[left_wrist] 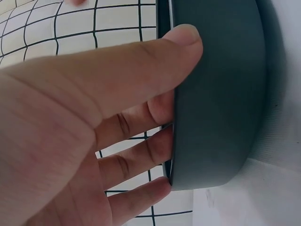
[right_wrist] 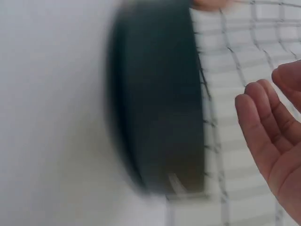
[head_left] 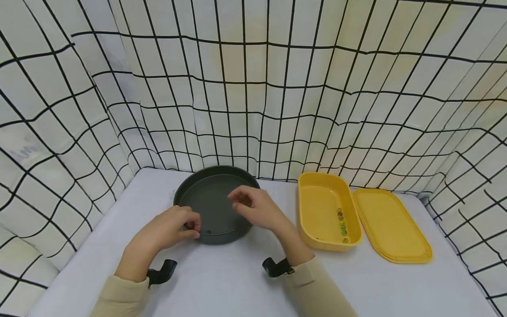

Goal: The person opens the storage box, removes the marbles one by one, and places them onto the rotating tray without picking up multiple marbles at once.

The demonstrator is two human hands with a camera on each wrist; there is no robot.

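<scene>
A dark grey-green round pan (head_left: 218,198) stands on the white table. My left hand (head_left: 174,226) grips its near left rim; in the left wrist view the thumb (left_wrist: 183,40) lies on the outer wall and the other fingers reach over the rim to the inside. Above the pan's right part hovers my right hand (head_left: 257,207), its fingers loosely bent. The right wrist view shows the fingers (right_wrist: 256,108) apart from the pan wall, with nothing visible held. A tiny dark spot (head_left: 208,231) shows inside the pan near its front wall; its kind is unclear.
Right of the pan stands a yellow rectangular container (head_left: 317,207) with several small greenish, glassy pieces (head_left: 343,226) in a row along its right side. Beside it lies a yellow lid (head_left: 392,224). White walls with a black wire grid (head_left: 245,83) enclose the table's back and sides.
</scene>
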